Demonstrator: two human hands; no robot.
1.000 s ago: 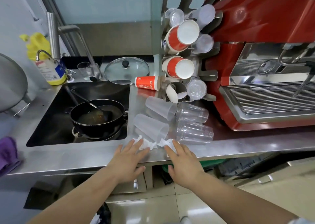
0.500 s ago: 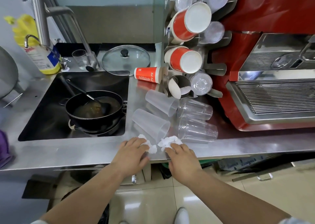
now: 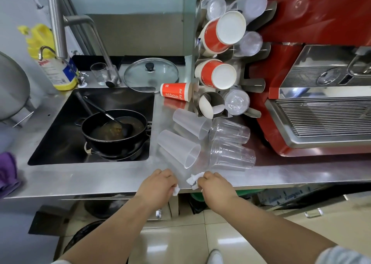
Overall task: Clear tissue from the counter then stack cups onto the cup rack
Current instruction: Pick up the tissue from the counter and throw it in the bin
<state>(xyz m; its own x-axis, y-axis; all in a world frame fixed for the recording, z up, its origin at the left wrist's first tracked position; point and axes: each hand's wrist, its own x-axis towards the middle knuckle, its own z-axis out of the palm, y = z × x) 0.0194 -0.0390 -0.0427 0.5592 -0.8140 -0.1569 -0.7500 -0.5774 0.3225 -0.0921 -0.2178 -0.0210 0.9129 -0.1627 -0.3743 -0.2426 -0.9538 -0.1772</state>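
Since the earlier frames: fingers of both hands curled from flat and spread, tissue now bunched and drawn to the near edge of the surface [image 3: 100, 179]. Left hand [image 3: 158, 183] clenched round a tissue scrap [image 3: 176, 190] peeping out at its right. Right hand [image 3: 215, 184] gripping a crumpled tissue [image 3: 193, 180] just left of its fingers. Beyond the fingers, clear cups [image 3: 230, 155] lying on their sides, untouched. Farther back, a cup rack [image 3: 253, 85] holding red paper cups [image 3: 217, 74]. Far left of the fingers, a sink [image 3: 60, 143] with a black pan [image 3: 114, 131]. Far right, a red coffee machine [image 3: 321, 22].
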